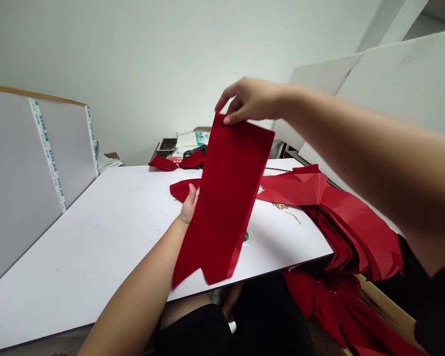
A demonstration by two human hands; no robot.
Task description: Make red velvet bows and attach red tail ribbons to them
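Note:
A long strip of red velvet ribbon [222,198] hangs in the air above the white table, its lower end cut in a swallowtail notch. My right hand [250,101] pinches its top edge. My left hand [188,207] grips its left side lower down, with the fingers hidden behind the cloth. A red ribbon bow [185,189] lies on the table behind the strip. More red ribbon pieces [352,227] are heaped over the table's right edge and hang down. Another red bow [176,161] sits at the far edge.
The white table board [96,232] fills the lower left, with thin gold wire [287,210] on it. Grey panels [22,173] lean at the left and white boards [393,84] at the right. Papers and a dark tray [187,143] stand behind the table.

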